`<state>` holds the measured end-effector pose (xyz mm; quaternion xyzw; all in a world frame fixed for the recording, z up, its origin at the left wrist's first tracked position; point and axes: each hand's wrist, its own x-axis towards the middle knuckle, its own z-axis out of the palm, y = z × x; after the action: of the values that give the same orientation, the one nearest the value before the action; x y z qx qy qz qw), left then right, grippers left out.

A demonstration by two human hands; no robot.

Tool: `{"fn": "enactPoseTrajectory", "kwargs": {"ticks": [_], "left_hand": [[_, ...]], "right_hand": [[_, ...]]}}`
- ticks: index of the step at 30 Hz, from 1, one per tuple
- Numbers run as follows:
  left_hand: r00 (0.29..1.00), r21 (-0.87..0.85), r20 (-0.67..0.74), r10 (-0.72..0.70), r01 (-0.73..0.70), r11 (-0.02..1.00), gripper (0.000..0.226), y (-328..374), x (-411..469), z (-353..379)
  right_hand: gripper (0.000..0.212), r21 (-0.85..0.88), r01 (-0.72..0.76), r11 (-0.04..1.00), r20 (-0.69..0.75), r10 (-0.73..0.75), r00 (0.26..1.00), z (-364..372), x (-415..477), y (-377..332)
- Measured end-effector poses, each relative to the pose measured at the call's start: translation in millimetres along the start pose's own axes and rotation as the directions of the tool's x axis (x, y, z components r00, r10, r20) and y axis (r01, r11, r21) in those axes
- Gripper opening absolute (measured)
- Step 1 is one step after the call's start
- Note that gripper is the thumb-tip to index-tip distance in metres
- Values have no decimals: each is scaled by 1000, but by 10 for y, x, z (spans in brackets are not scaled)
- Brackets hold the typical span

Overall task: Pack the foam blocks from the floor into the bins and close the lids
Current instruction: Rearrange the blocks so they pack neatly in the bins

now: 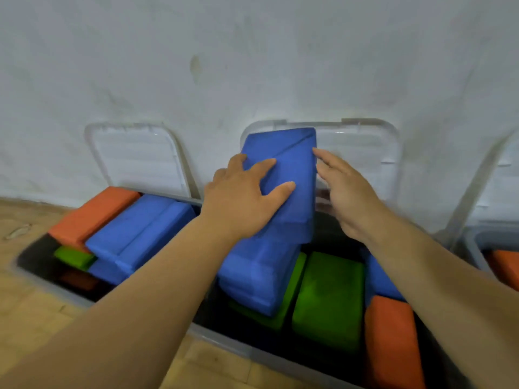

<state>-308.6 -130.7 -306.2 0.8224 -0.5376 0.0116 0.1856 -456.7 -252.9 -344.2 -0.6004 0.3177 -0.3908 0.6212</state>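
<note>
A blue foam block (292, 169) lies tilted on top of another blue block (252, 276) in the middle bin (224, 336). My left hand (241, 197) presses flat on its top face with spread fingers. My right hand (345, 192) is flat against the block's right side, fingers straight. Under and beside them lie green blocks (328, 296), an orange block (393, 341) and part of another blue one (379, 279). The middle bin's clear lid (362, 153) stands open against the wall.
The left bin (33, 276) holds orange (92, 211), blue (140, 231) and green blocks, its lid (140, 158) leaning open on the white wall. A third bin (474, 248) at the right edge holds an orange block (505, 268). Wooden floor (31, 318) lies in front.
</note>
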Motion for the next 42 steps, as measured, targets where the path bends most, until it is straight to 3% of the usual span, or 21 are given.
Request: {"fn": "enactPoseTrajectory", "kwargs": {"ticks": [2,5,7,9,10,13,17,19,21,24,27,35,38,42], "left_hand": [[997,209,73,1,-16,978,81,-113,-8,116],[987,206,142,70,-99,974,87,-166,-64,356],[989,209,118,92,-115,971,84,-162,-47,439],[990,221,103,95,-116,968,80,-143,-33,472],[991,225,95,99,-119,967,78,-138,-31,491],[992,225,71,103,-116,967,73,-182,-33,512],[995,198,50,92,-100,975,76,-246,-33,501],[995,192,50,90,-98,976,76,-237,-33,510],[995,192,49,92,-100,976,75,-218,-36,524],[995,186,31,97,-101,977,76,-213,-43,526],[994,193,20,104,-106,976,76,-214,-57,532],[994,171,21,103,-105,980,74,-199,-64,468],[994,165,55,96,-104,981,69,-177,-81,428],[991,149,99,86,-100,984,62,-135,-84,391]], "right_hand": [[29,-131,-71,989,-7,70,998,-33,72,188],[13,-439,-127,890,-46,119,992,-298,162,508],[15,-669,-177,722,58,289,956,-485,183,735],[29,-865,-112,489,155,473,867,-603,179,951],[41,-909,-69,411,170,517,839,-630,189,1047],[73,-950,-55,308,141,580,802,-607,295,1342],[102,-985,-61,161,68,687,723,-477,353,1774],[106,-996,-8,85,54,701,711,-459,328,1876],[106,-990,-41,136,67,698,713,-481,307,1866],[99,-951,-18,308,199,657,727,-549,301,1820],[96,-941,123,316,306,636,709,-646,252,1745],[71,-869,201,451,451,557,698,-712,129,1247],[69,-850,207,484,459,487,743,-739,56,984],[64,-841,219,495,398,291,870,-921,51,254]]}}
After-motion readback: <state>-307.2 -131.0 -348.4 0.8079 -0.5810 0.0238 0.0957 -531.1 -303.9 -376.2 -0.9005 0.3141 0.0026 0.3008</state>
